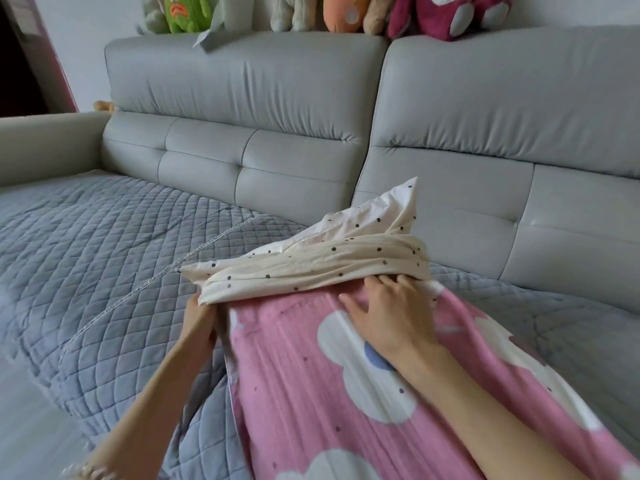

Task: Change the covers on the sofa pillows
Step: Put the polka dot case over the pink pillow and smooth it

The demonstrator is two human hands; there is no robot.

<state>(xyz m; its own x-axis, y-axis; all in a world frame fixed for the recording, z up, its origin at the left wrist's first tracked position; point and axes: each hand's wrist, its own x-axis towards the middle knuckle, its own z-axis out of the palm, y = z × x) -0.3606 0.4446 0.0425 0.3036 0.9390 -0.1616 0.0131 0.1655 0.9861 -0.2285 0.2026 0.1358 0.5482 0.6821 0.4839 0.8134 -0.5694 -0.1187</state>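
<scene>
Head view: two bare forearms enter from the lower edge of the frame, no sleeves visible on either; left hand (199,318) at lower centre-left, right hand (391,313) at centre; a pale, blurred band or bracelet (86,471) at the lower left, near the left arm; fingers without visible rings.

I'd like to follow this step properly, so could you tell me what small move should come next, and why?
Probably draw the cream dotted cover further along the pink pillow. It is bunched at the far end only; the left hand grips its edge and the right hand rests flat on the pillow at the rim.
</scene>
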